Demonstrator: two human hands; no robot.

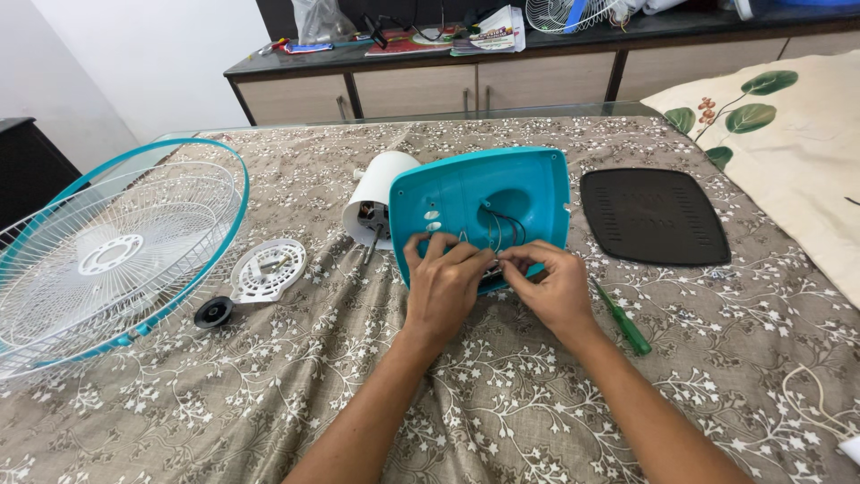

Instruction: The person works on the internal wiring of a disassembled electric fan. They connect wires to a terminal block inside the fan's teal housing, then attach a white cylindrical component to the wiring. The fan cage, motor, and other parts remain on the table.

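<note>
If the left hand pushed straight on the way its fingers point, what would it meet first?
The left hand points up and right, already touching the teal fan base. It would most likely press into the wires in the hollow of the base. Depth is unclear.

In the middle of the frame, the left hand [445, 285] and the right hand [553, 289] meet at the lower edge of a turquoise fan base [475, 193], and the fingers pinch the small wires [498, 235] inside it. A white motor housing [376, 193] lies just left of the base. A green screwdriver [622, 318] lies beside the right wrist. At the right lies a black cover plate [652, 215], at the far left a wire fan grille [107, 251].
</note>
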